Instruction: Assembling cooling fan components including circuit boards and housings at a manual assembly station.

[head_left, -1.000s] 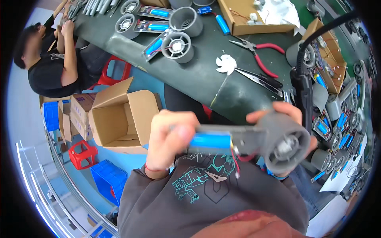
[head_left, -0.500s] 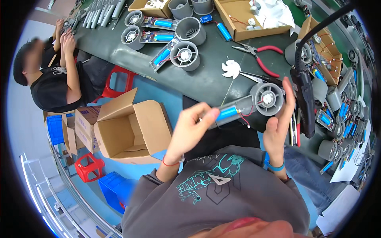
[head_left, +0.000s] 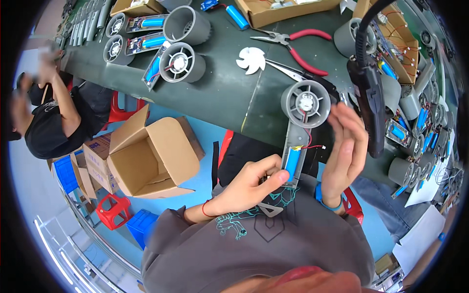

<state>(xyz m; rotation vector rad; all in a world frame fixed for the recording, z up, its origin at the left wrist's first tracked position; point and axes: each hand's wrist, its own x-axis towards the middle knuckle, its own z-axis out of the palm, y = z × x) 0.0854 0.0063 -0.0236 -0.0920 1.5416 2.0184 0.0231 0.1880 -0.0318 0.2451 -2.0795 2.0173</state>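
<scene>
My left hand (head_left: 256, 181) is closed on the handle end of a grey fan housing (head_left: 306, 103), its thumb resting by the blue battery (head_left: 292, 163). The housing's round head points away from me, with spokes and a white hub inside. A red and black wire with a small white plug hangs off the handle's right side. To the right of the head, my right hand (head_left: 348, 149) is open with fingers extended; whether they touch the ring I cannot tell. Beyond the housing lie a white fan blade (head_left: 251, 60), red-handled pliers (head_left: 309, 52) and a pointed plier-like tool (head_left: 288, 72).
A black corded tool (head_left: 369, 105) stands upright right of my hands. More fan housings (head_left: 183, 63) sit on the green table (head_left: 220, 97). Cardboard trays (head_left: 288, 14) line its far side; parts crowd the right. An open carton (head_left: 141, 163) and a person (head_left: 53, 117) are at left.
My left hand has swung the fan housing from slanting rightward to nearly upright and drawn its handle nearer my body. My right hand has stayed beside the head, its fingers leaning over more. The view has shifted.
</scene>
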